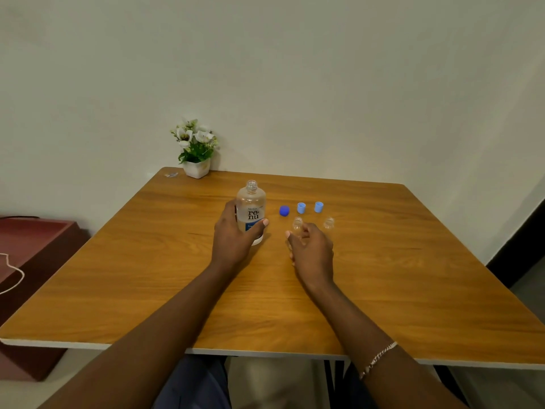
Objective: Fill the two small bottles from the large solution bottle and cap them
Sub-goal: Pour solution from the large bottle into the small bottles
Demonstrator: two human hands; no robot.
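— Wrapped around the large solution bottle (251,212), the left hand (233,234) has a full grip; the bottle stands upright and uncapped on the tabletop (147,276), its lower label hidden by fingers.

— And the right hand (311,252)?

— Loosely curled, holding nothing I can make out, fingertips at the nearer small bottle (297,224); contact is hard to tell. The other small bottle (328,223) stands just right, both faint. Behind: a dark blue cap (284,210) and two light blue caps (301,208) (318,207).
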